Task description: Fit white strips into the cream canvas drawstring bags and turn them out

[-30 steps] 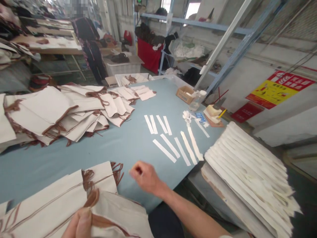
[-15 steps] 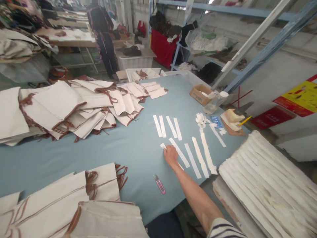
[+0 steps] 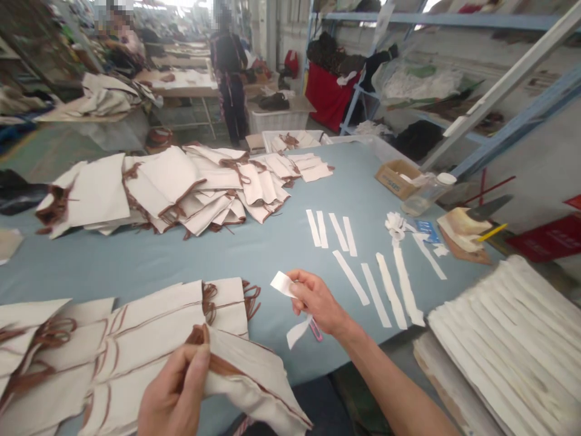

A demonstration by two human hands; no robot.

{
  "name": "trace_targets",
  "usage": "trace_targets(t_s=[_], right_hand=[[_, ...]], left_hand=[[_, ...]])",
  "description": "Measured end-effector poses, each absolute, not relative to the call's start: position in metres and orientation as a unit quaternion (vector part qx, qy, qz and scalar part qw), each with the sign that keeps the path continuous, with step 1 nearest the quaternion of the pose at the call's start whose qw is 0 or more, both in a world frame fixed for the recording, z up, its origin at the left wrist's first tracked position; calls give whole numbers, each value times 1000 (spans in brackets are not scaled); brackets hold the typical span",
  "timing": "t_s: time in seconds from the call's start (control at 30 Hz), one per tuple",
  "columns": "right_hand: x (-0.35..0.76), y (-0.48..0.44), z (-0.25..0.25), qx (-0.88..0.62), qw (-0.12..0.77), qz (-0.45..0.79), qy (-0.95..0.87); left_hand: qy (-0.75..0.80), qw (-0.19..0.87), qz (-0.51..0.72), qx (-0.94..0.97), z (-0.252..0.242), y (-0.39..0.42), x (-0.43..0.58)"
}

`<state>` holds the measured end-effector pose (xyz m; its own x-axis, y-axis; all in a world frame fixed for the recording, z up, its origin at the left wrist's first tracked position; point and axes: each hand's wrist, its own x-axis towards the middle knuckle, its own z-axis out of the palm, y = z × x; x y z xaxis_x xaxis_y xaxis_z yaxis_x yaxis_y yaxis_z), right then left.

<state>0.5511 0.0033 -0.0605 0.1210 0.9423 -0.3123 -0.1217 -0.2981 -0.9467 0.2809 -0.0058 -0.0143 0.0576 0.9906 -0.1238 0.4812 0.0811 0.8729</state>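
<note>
My left hand (image 3: 175, 387) pinches the brown-trimmed edge of a cream fabric bag (image 3: 254, 375), whose opening gapes a little toward the right. Raised over the table, my right hand (image 3: 320, 300) is closed on a white strip (image 3: 282, 283); one end sticks out past the fingertips and the other dangles below. Pink thread snips (image 3: 316, 330) lie on the table, partly covered by that strip and hand. Several more white strips (image 3: 349, 275) are laid out in rows to the right of my right hand.
Cream bags with brown cords form a long pile (image 3: 167, 181) at the back and stacks (image 3: 149, 327) at front left. A cardboard box (image 3: 397, 178), a jar (image 3: 429, 194) and a yellow pen (image 3: 492, 233) stand at right, near folded white fabric (image 3: 503, 339). Two people are beyond.
My right hand has lifted a white strip off the table and brought it left and nearer. My left hand has come into view holding the bag, now raised and tilted. The view has turned left.
</note>
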Motion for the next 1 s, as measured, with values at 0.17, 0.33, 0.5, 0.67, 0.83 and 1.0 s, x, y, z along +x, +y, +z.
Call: trace_targets(t_s=[0.17, 0.33, 0.5, 0.67, 0.83, 1.0], right_hand=[[486, -16, 10, -425, 483, 661, -386], [430, -32, 31, -418, 438, 677, -418], [396, -47, 36, -521, 381, 558, -521], [379, -54, 43, -522, 396, 421, -627], [381, -56, 48, -510, 459, 463, -561], [379, -67, 40, -512, 436, 599, -435]], left_hand=[[580, 441, 354, 586, 4, -16, 278], [527, 492, 372, 585, 14, -22, 253], [506, 497, 405, 577, 25, -34, 231], [497, 503, 417, 571, 29, -42, 214], [496, 538, 411, 544, 22, -46, 196], [523, 566, 413, 486, 7, -52, 190]])
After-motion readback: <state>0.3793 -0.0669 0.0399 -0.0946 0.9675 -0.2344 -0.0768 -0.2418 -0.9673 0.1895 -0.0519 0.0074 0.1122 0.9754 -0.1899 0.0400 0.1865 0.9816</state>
